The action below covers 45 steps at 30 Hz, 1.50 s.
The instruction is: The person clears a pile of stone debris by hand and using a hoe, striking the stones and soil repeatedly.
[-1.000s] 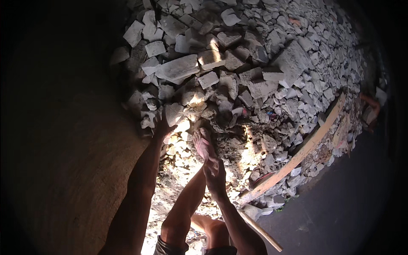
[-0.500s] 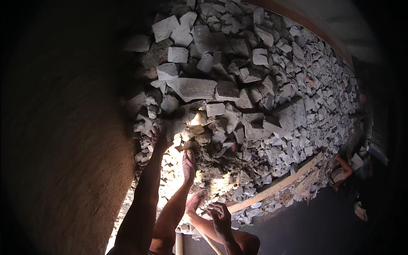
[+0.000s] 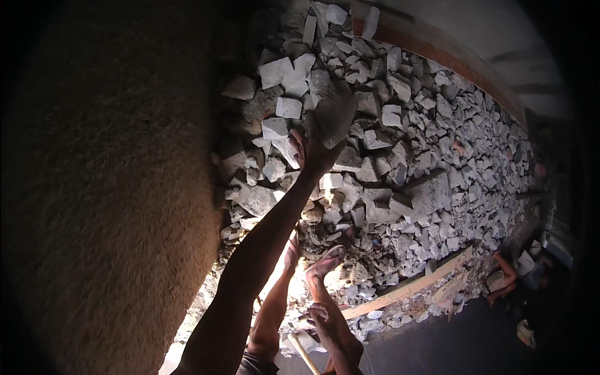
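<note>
My left arm stretches far forward over a heap of broken grey rubble (image 3: 375, 203). In my left hand (image 3: 314, 153) is a large, flat grey chunk of concrete (image 3: 336, 115), held above the blocks, its edges smeared by motion. The fingers show along its left side; the far side of the grip is hidden. My right hand (image 3: 320, 317) hangs low in front of my right shin, empty, with its fingers loosely bent and apart. Close to it a pale wooden stick (image 3: 303, 353) slants up from the lower edge.
A rough brown wall (image 3: 125, 219) fills the left side. My sandalled feet (image 3: 325, 261) stand on the rubble's near part. A wooden plank (image 3: 409, 282) edges the heap beside the dark floor (image 3: 431, 340). Another person (image 3: 503, 278) sits or crouches far right. A reddish-brown board (image 3: 437, 47) bounds the back.
My left hand has swung forward and right from low beside the wall, bringing the chunk over the heap. My right foot has come forward onto the rubble. The view has shifted slightly.
</note>
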Available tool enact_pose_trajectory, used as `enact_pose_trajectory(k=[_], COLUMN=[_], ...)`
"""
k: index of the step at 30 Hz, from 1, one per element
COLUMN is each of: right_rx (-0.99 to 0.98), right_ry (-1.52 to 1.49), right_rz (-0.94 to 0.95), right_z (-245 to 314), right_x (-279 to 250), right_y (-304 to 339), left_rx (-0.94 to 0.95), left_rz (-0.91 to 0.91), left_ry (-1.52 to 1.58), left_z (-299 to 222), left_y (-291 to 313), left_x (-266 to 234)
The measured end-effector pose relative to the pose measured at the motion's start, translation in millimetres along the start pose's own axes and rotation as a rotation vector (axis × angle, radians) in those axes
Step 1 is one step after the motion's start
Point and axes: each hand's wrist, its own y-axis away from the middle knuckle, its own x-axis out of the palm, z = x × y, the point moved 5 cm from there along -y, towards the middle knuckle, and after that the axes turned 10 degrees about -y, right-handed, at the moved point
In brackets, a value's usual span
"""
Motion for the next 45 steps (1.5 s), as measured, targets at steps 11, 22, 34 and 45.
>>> enact_pose_trajectory(k=[11,22,34,45], right_rx=[-0.129,-0.052,-0.327,-0.272], right_ry=[0.001,0.106,0.359,0.104], right_rz=[-0.216,-0.446,-0.232,-0.004], right_z=[76,27,176,307], right_x=[-82,-251,-192,-36], right_y=[49,78,-10,-129], left_rx=[-0.126,-0.76,-0.717,0.219], left_rz=[0.412,0.636,0.47,0.375], left_ry=[-0.06,-0.023,0.064,-0.69], left_z=[236,343,242,121], left_y=[180,476,519,48], left_x=[18,-131,-177,65])
